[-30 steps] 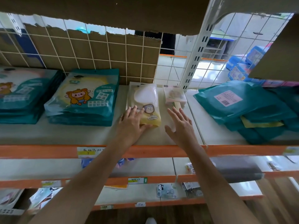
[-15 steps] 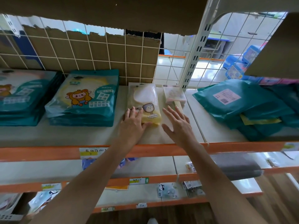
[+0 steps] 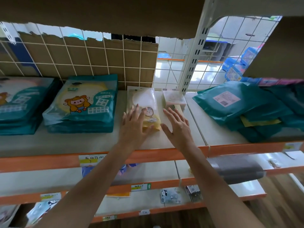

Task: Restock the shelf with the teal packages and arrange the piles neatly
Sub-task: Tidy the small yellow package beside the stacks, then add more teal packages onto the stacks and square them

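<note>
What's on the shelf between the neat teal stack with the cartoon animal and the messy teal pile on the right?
Head view: a yellow pouch touched by the left hand, a small clear box, and the right hand.

Three teal piles (image 3: 82,104), two hands (image 3: 133,127), one yellow packet (image 3: 148,101), perhaps one box (image 3: 174,99).

My left hand (image 3: 133,127) and right hand (image 3: 179,130) are bare, with long, slender fingers. Both forearms are bare as well, slim and smooth, from the wrists to the near edge of view. My nails are too blurred to make out.
</note>
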